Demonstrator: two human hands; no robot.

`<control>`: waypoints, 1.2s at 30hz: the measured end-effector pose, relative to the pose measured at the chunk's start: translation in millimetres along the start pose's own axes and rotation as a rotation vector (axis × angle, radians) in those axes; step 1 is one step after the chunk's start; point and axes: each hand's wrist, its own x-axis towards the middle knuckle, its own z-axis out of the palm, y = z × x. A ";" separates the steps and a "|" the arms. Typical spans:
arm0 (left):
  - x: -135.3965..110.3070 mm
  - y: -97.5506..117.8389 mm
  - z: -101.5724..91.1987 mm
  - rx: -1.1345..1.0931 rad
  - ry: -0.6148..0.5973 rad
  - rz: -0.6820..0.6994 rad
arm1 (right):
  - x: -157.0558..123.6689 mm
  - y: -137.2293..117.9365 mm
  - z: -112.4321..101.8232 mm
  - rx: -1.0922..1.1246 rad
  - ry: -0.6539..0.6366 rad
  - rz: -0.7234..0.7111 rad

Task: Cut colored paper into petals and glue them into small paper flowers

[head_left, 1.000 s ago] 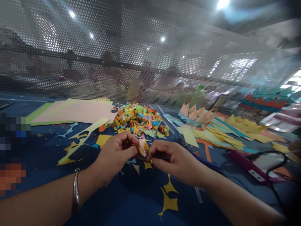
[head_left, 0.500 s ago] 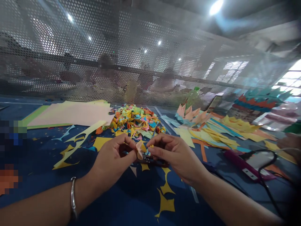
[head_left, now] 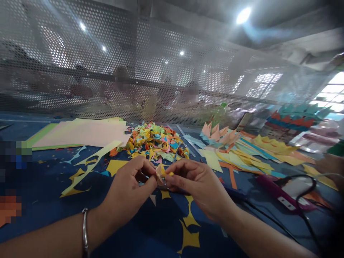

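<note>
My left hand pinches a small pale pink paper piece, curved like a petal, between thumb and fingertips. Close against it, my right hand is closed in a pinch on a small yellow paper piece. The two pieces meet or overlap between the fingertips; exactly how they join is too small to tell. Just beyond my hands lies a heap of colourful paper scraps. Below them, yellow cut-out offcuts rest on the dark blue table.
At the back left lies a stack of paper sheets. Folded paper crowns and strips spread to the right. A purple power strip with black cables lies at right, near another person's hand. A perforated metal screen stands behind.
My right hand has moved slightly left, bringing the yellow paper piece up against the pink one. My left hand keeps its pinch. The whole view has shifted slightly.
</note>
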 end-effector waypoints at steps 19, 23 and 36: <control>3.1 -3.1 2.3 -0.081 0.040 -0.088 | -1.7 2.0 -1.0 -0.032 0.028 0.009; 3.3 -6.2 2.9 -0.122 0.025 -0.106 | -1.9 1.4 -1.4 -0.035 0.011 -0.006; 0.8 -2.0 2.8 -0.078 0.037 -0.104 | -1.8 0.9 2.0 -0.092 0.075 -0.055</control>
